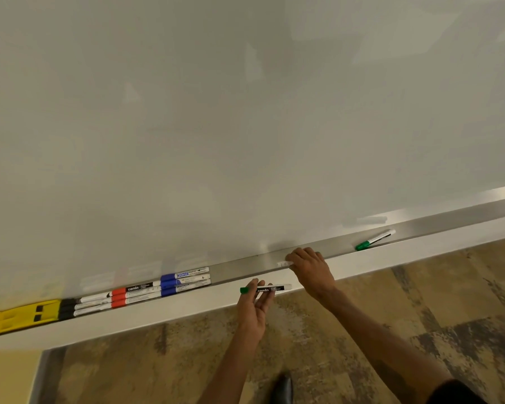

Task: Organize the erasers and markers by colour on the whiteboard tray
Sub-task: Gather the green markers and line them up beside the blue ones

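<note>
Office or classroom where I stand: wall whiteboard (245, 112) with tray (245, 265) (markers (134, 293) inside), carpet (391, 316).

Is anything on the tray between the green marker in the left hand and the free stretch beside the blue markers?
Nothing visible. The left hand holds the green marker in front of the tray, whose stretch right of the blue markers lies bare up to the right hand.
</note>
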Motion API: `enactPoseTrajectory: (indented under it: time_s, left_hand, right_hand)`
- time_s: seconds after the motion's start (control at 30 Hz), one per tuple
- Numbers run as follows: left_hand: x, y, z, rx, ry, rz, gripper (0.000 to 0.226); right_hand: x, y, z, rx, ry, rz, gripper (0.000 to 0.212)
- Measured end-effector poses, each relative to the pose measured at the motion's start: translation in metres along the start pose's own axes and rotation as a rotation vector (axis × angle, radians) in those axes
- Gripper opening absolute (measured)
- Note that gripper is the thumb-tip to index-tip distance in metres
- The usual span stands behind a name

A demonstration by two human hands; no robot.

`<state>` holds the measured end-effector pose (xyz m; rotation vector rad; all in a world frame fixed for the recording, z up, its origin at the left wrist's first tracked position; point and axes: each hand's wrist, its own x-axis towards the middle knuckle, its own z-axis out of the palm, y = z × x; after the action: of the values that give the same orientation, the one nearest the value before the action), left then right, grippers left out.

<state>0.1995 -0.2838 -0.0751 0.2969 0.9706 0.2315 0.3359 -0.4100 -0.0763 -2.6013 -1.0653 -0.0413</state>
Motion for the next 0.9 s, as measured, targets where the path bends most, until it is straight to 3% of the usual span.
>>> enactPoseTrajectory:
  time_s: [0.1,0.23,0.33,0.43,0.63,0.9]
  left_hand:
    - [-0.001,-0.001,0.000,-0.005,-0.013,0.019,0.024]
    - [-0.004,-0.002,0.001,-0.007,-0.043,0.032,0.026]
    - [-0.003,-0.002,0.001,0.022,-0.090,0.053,0.033]
    - [-0.006,0.001,0.001,0.047,-0.123,0.081,0.034]
    - [-0.002,0.000,-0.001,0.088,-0.129,0.087,0.029]
    - [0.008,-0.009,0.000,0.100,-0.129,0.067,0.020]
  right_hand:
    - [-0.002,-0.029,-0.015,0.417,0.157,0.170,0.011]
    - [-0.013,-0.054,-0.023,1.038,0.166,0.491,0.017]
    - [-0.027,-0.056,-0.016,1.255,0.101,0.609,0.012]
    - [-0.037,-0.053,-0.006,1.233,0.016,0.613,0.006]
    - [-0.042,-0.050,0.000,1.116,-0.122,0.482,0.014]
    - [-0.029,0.017,-0.009,0.307,0.198,0.510,0.035]
